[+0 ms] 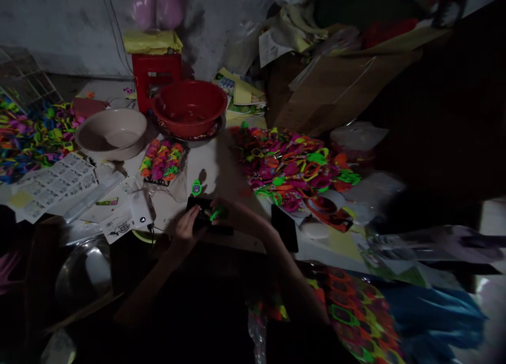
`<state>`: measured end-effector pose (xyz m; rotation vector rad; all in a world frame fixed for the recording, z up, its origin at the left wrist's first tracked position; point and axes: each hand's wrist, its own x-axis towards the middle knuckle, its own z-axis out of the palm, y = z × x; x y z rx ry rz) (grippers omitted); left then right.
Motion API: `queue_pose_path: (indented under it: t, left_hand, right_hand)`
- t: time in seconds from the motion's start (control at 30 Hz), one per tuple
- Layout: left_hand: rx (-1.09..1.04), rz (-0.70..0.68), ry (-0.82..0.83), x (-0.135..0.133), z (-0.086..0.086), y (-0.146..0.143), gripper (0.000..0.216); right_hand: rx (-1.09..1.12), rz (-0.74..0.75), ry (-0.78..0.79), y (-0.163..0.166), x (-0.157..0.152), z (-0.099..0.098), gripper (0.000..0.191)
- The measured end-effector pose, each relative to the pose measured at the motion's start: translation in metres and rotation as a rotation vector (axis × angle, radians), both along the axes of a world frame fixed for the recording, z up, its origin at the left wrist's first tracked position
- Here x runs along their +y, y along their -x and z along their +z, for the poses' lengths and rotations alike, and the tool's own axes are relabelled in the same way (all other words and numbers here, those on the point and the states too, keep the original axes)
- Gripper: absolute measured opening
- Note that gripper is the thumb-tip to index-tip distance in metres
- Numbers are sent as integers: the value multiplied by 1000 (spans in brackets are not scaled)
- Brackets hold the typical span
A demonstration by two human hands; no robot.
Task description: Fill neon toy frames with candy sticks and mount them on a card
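Note:
My left hand (pixel 188 223) rests with its fingers stretched over a black flat piece (pixel 205 202) at the table's front edge. My right hand (pixel 234 216) is closed round a bright green toy watch (pixel 217 213), just above the same black piece. Its fingertips are dim and partly hidden. Just beyond the hands a green toy watch (pixel 196 187) with a round face lies on the white table. A bagged pack of colourful toy watches (pixel 163 161) is to the left of it. A large heap of pink, orange and green toy watches (pixel 290 166) spreads to the right.
A red basin (pixel 190 108) and a beige basin (pixel 113 135) stand at the back. Printed sheets (pixel 59 185) and another colourful heap (pixel 35 132) lie left. A black flat slab (pixel 284 228) is right of my hands. A cardboard box (pixel 320 90) stands behind the right heap.

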<state>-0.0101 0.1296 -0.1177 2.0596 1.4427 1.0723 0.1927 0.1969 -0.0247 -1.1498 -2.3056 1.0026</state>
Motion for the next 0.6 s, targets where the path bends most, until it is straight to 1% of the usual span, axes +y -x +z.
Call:
queue_pose_path:
  t: [0.03,0.1,0.13,0.2,0.27,0.3,0.37,0.43,0.47,0.53,0.6]
  left_hand:
    - [-28,-36,29,3,5,-1,41]
    - [-56,-81,79,8,11,1,27]
    - [-59,-83,93,9,12,2,22]
    - [-64,-48,108,12,11,8,19]
    - [-73,15,134,16,10,15,21]
    - [-81,51,149,19,9,18,23]
    - [-102,125,183,29,8,25,26]
    - [-122,186,215,43,7,30,28]
    - [-128,209,229,50,5,32,27]
    - [-136,236,253,63,2,34,25]
    - [-142,246,267,73,-2,34,23]
  right_hand:
    - [28,55,9,4,-7,4,35]
    - [65,81,-2,13,-16,8,35]
    - [79,71,-8,17,-17,7,36]
    - [136,54,-13,23,-16,-1,45]
    - [240,19,-20,25,-12,-18,56]
    - [289,-28,-36,25,-8,-29,58]
    - [344,-168,-88,25,-1,-56,52]
    - [334,-295,-136,24,4,-83,44]
    - [327,-330,-146,24,6,-96,41]
    - [327,-348,-143,25,6,-116,36]
    - [330,-354,-143,27,5,-128,33]
